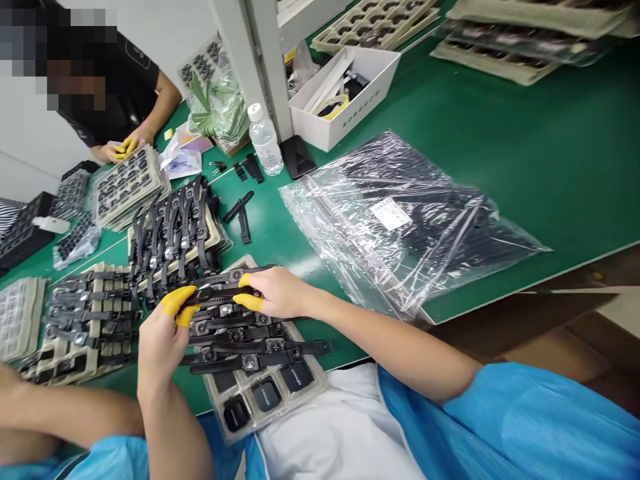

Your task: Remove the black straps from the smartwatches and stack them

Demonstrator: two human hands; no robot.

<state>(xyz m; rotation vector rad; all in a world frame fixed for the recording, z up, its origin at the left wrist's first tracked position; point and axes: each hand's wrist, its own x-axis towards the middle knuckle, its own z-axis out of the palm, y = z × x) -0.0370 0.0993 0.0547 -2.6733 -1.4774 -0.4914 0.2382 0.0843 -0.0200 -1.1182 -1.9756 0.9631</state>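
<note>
My left hand and my right hand, both with yellow finger covers, pinch a black watch strap from its two ends. They hold it above a beige tray. Across that tray lie several black straps with square watch bodies, their round sensors facing up. Nearest my body, the tray's compartments show dark square watch pieces. Whether a watch body is joined to the held strap is hard to make out.
More strap-laden trays stand to the left. A plastic bag of black straps lies right, beyond my right forearm. Behind are a bottle, phone and white box. A person's hands work at the back left; another forearm reaches in lower left.
</note>
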